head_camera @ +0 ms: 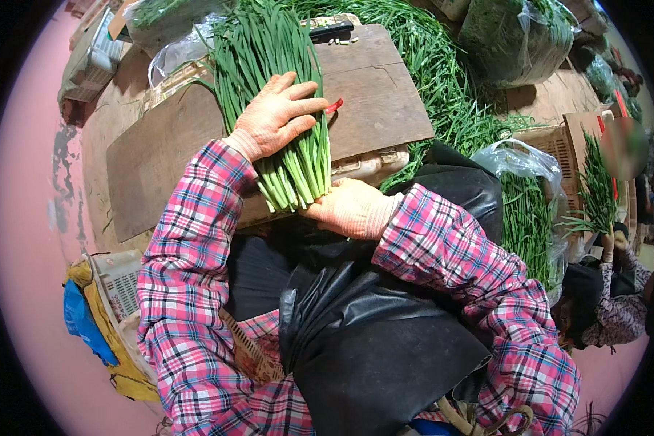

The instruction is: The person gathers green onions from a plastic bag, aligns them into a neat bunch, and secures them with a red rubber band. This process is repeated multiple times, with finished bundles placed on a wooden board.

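A thick bundle of garlic chives lies across a brown wooden board, green leaves pointing away from me and pale stalk ends towards me. My left hand, in an orange-coated knit glove, rests flat on top of the stalks with its fingers spread. By its fingertips a short red strip sticks out at the bundle's right side. My right hand, gloved alike, is at the cut ends, its thumb beside the stalks and its fingers partly hidden under them.
Loose chives are heaped behind and right of the board. A black-handled tool and small pale pieces lie on its far edge. Bagged chives stand at right, near another person's hands holding a bunch. A plastic crate sits at left.
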Tool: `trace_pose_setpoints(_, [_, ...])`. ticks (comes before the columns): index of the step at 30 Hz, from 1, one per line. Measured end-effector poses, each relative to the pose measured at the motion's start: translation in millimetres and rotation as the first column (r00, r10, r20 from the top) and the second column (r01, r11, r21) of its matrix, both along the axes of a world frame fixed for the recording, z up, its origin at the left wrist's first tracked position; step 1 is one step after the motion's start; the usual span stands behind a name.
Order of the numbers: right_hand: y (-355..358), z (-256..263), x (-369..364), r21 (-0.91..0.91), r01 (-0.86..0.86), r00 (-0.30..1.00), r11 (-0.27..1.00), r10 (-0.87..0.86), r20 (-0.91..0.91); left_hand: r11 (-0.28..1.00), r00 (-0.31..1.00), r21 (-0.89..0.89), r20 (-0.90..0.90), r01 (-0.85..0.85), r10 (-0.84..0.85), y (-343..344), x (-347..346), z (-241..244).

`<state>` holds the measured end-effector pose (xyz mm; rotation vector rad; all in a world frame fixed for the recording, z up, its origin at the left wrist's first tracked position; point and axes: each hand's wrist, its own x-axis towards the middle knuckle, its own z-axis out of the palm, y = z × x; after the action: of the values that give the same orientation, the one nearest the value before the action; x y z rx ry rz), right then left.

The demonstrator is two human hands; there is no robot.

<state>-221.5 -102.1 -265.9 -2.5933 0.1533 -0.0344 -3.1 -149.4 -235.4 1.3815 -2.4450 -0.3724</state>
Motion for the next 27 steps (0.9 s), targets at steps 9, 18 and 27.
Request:
trace_pose_setpoints(9, [23,49,-89,0.09,0.173,0.953,0.981,-0.19,0.236,0.982,0.972,-0.084,-0.181,-0.168,0.15,12,-15,4])
trace_pose_setpoints(18, [51,-29,-386,-0.328,0.918,0.09,0.224,-0.922,-0.377,0.995,0.914,-0.064,-0.404,-0.072,0.04,26,-166,31])
trace_pose_setpoints(27, [165,-76,-519,-0.507,0.745,-0.595,-0.433,-0.775,-0.213,0.802,0.826,0.246,-0.32,0.545,-0.463,15,-408,-24])
